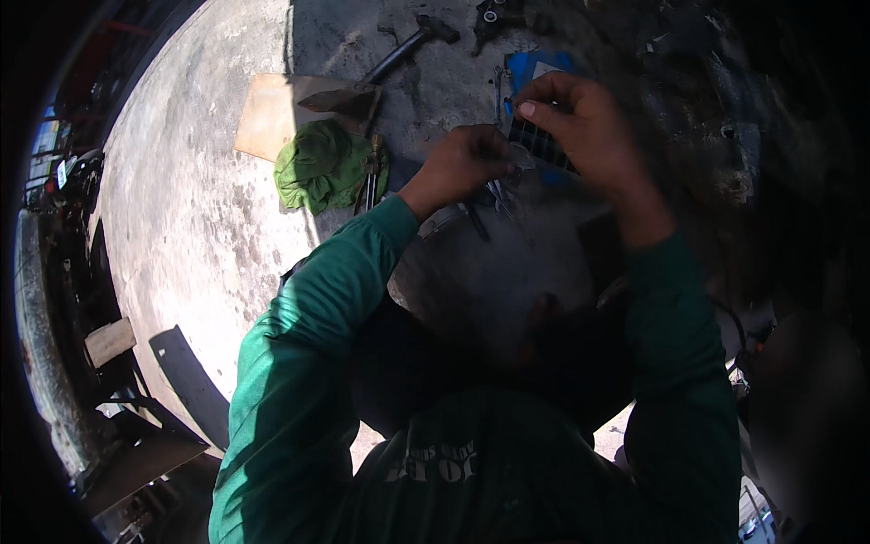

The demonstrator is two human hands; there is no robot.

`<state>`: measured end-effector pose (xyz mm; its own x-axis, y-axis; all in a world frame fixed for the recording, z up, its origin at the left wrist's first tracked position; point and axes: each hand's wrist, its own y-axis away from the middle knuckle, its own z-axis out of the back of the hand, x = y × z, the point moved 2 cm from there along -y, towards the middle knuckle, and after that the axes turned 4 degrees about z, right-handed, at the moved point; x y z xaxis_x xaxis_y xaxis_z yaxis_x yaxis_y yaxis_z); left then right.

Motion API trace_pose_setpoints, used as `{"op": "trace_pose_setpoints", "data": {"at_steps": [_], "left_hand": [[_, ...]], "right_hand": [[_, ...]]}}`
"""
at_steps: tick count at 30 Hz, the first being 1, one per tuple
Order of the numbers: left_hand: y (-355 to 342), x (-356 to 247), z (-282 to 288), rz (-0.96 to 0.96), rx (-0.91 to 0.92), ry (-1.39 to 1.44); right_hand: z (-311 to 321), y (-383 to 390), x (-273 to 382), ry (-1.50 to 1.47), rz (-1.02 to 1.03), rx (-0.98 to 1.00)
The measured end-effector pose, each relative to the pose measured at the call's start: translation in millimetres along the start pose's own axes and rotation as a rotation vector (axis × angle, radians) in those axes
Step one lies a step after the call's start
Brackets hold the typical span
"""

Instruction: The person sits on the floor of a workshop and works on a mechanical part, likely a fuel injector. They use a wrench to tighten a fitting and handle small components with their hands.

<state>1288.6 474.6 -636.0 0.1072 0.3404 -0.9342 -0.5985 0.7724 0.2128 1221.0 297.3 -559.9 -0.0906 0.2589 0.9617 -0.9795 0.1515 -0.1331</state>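
My left hand [467, 161] is closed, its fingertips pinched together beside a small, pale, see-through piece [523, 160] that is too blurred to name. Just above and to the right, my right hand [580, 113] has thumb and forefinger pressed together in a pinch. Whatever lies between those fingers is too small to tell. Under and between both hands sits a blue case [536, 63] with a dark, divided compartment tray [535, 140]. Shiny metal hand tools [498, 198] lie on the floor below my left hand, partly in shadow.
A green cloth [317, 163] lies left of my hands, overlapping a brown cardboard sheet [265, 113]. Beyond is a hammer [412, 47], with a dark metal part [494, 20] farther off. A wooden block [110, 342] stands at the far left. Deep shade covers the right side of the concrete floor [195, 181].
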Motion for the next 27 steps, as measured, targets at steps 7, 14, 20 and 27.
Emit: {"op": "trace_pose_setpoints", "data": {"at_steps": [7, 14, 20, 27], "left_hand": [[-27, 130, -145, -0.004, 0.074, -0.34], [-26, 76, -83, -0.123, -0.146, -0.322], [23, -51, 27, -0.005, -0.545, 0.073], [46, -87, 7, -0.211, -0.41, -0.194]], "right_hand": [[3, 1, -8, -0.353, -0.457, 0.24], [-11, 8, -33, -0.813, -0.589, 0.128], [-10, 3, -25, -1.025, -0.488, -0.002], [-34, 20, -1, -1.065, -0.36, -0.021]]}}
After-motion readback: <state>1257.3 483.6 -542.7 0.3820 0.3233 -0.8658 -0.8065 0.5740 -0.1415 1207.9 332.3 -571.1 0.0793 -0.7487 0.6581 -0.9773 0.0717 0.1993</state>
